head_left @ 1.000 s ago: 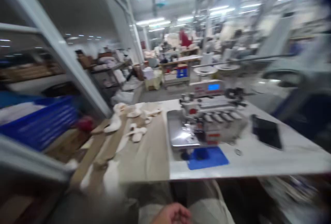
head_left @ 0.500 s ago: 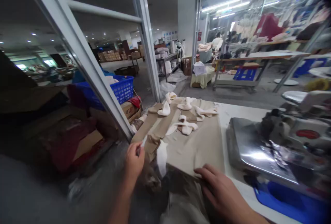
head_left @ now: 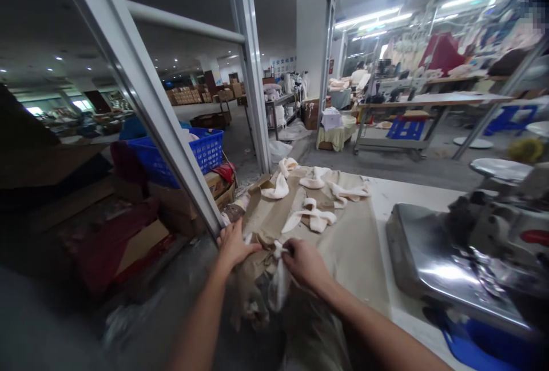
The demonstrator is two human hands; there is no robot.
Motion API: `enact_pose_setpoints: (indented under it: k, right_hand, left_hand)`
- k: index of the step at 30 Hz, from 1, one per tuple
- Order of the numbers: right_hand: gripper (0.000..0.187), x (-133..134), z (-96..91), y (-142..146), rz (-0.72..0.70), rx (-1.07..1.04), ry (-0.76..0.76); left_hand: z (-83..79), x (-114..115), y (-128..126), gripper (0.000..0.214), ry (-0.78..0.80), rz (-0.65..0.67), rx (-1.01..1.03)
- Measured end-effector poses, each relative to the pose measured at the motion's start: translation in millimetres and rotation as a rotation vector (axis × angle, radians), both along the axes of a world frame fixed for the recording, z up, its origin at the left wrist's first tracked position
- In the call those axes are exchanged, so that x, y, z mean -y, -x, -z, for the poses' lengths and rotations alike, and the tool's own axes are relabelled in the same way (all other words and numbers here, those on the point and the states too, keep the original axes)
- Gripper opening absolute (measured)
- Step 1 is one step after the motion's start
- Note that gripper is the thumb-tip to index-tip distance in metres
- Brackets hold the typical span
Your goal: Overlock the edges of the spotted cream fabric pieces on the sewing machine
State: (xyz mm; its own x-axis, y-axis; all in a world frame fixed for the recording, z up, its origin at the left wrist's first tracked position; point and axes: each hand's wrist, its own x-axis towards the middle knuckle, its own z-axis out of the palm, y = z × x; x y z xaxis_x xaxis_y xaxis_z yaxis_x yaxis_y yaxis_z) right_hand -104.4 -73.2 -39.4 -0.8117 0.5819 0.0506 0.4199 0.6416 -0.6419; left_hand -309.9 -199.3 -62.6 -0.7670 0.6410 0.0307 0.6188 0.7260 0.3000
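My left hand (head_left: 235, 246) lies at the left edge of the tan cloth (head_left: 355, 245), with its thumb stretched apart from the fingers over bunched fabric. Closed in a pinch, my right hand (head_left: 306, 265) grips a white fabric piece (head_left: 279, 285) that hangs over the near edge of the table. Several cream fluffy fabric pieces (head_left: 319, 219) lie scattered on the cloth beyond both hands. Part of the white piece is hidden behind the right fingers.
A sewing machine (head_left: 454, 268) with a shiny metal bed stands on the white tabletop (head_left: 398, 188) at right, above a blue tray (head_left: 484, 342). A metal frame post (head_left: 163, 108) rises close on the left. Beyond it sit a blue basket (head_left: 208, 151) and cardboard boxes.
My right hand has moved left from the cloth's front edge and taken hold of the white fabric piece. My left hand has shifted slightly right and spread its thumb.
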Motion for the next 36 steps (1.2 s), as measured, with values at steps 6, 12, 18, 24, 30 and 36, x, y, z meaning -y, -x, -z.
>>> enact_pose_setpoints:
  k: [6, 12, 18, 24, 30, 36]
  right_hand:
    - [0.030, -53.2, -34.9, -39.6, 0.175, -0.036, -0.013]
    - [0.033, -90.1, -74.5, -97.6, 0.517, -0.157, -0.397]
    - [0.029, -94.8, -80.7, -111.6, 0.493, -0.059, -0.541]
    - [0.034, -83.2, -76.8, -112.6, 0.533, 0.324, -0.564]
    - [0.027, -36.9, -23.0, -60.5, 0.008, 0.256, -0.396]
    - [0.021, -25.3, 7.0, -16.5, -0.074, 0.227, -0.198]
  left_hand:
    - [1.4, 0.7, 7.1, 0.099, 0.008, 0.030, 0.012]
    - [6.0, 1.5, 3.9, 0.094, -0.052, 0.035, 0.003]
    - [4.5, 2.9, 13.0, 0.094, -0.133, 0.062, 0.021]
    - [-1.9, 10.4, 28.2, 0.089, -0.176, 0.115, 0.090]
    - [-3.4, 13.5, 24.3, 0.088, -0.280, 0.068, 0.113]
    - [-6.2, 11.6, 24.5, 0.078, -0.309, 0.025, 0.166]
